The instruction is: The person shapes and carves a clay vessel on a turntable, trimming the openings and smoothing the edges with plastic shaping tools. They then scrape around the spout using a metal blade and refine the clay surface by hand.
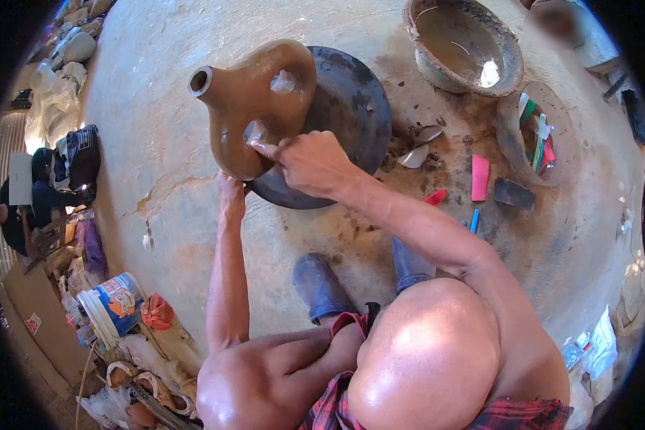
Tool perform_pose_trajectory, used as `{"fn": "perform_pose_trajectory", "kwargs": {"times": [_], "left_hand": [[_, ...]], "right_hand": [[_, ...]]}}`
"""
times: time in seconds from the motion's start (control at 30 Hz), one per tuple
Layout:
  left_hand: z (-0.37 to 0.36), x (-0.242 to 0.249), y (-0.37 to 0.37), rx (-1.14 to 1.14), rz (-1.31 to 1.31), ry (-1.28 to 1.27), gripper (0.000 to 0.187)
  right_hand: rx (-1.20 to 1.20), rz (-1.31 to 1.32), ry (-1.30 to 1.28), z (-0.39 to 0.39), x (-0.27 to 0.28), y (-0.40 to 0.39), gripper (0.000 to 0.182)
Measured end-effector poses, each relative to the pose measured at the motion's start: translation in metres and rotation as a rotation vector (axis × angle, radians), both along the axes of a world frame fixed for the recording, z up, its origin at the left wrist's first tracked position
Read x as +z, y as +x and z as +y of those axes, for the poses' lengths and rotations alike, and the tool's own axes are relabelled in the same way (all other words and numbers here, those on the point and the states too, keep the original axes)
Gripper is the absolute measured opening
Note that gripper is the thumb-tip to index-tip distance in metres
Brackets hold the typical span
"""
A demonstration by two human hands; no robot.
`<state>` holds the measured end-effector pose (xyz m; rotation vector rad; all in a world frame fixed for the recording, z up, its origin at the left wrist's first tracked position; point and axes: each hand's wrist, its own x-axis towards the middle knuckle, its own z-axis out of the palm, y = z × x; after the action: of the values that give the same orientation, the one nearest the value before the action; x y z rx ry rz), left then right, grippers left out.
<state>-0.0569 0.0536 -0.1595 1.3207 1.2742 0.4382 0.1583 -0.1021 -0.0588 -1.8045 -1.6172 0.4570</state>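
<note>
A brown clay vessel [254,100] with a short open spout and two holes through its body leans over the left part of a dark round disc [355,107]. My left hand [231,190] is at the vessel's bottom edge and supports it from below; its fingers are mostly hidden behind the clay. With fingers curled and the index finger pointing forward, my right hand [312,163] touches the rim of the lower hole. Something shiny and pale shows at that fingertip, too small to make out.
A basin of murky water [462,50] stands at the upper right, near a bowl of tools [541,136]. On the stained floor lie a pink piece [480,178], a dark block [514,194] and a blue stick [474,221]. A white bucket [112,308] lies at left.
</note>
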Motion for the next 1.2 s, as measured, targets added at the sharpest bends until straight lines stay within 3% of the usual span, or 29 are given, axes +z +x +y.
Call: {"fn": "perform_pose_trajectory", "kwargs": {"times": [0.07, 0.17, 0.27, 0.3, 0.33, 0.57, 0.73, 0.93, 1.13, 1.2], "left_hand": [[-0.001, -0.001, -0.001, -0.004, 0.002, -0.004, 0.055], [-0.001, -0.002, -0.001, -0.003, 0.002, -0.002, 0.056], [-0.002, 0.0, -0.001, -0.006, -0.004, -0.006, 0.056], [-0.002, -0.001, 0.0, -0.008, -0.007, -0.008, 0.057], [-0.002, -0.001, 0.0, -0.007, -0.007, -0.004, 0.057], [-0.001, -0.005, -0.002, -0.025, -0.03, 0.001, 0.058], [0.0, -0.004, 0.0, -0.043, -0.044, 0.005, 0.059], [0.0, -0.005, -0.002, -0.066, -0.051, 0.014, 0.06], [-0.001, -0.008, -0.004, -0.085, -0.056, 0.027, 0.061], [-0.001, -0.01, -0.004, -0.104, -0.061, 0.035, 0.061]], "right_hand": [[0.02, -0.046, -0.075, -0.001, 0.0, 0.0, 0.042], [0.038, 0.122, -0.009, 0.006, -0.014, -0.011, 0.047], [-0.014, -0.025, -0.062, 0.001, -0.018, -0.004, 0.046], [-0.004, -0.101, -0.071, 0.002, -0.011, 0.0, 0.03], [0.005, -0.176, -0.078, 0.003, -0.004, 0.004, 0.024], [0.121, -0.573, 0.135, 0.011, 0.038, 0.033, 0.022], [0.144, -0.714, 0.166, 0.007, 0.026, 0.05, 0.02], [0.106, -0.629, 0.073, 0.001, 0.004, 0.033, 0.041], [0.082, -0.672, 0.237, 0.006, -0.008, 0.051, 0.055], [0.094, -0.674, 0.1, -0.004, -0.013, 0.043, 0.055]]}}
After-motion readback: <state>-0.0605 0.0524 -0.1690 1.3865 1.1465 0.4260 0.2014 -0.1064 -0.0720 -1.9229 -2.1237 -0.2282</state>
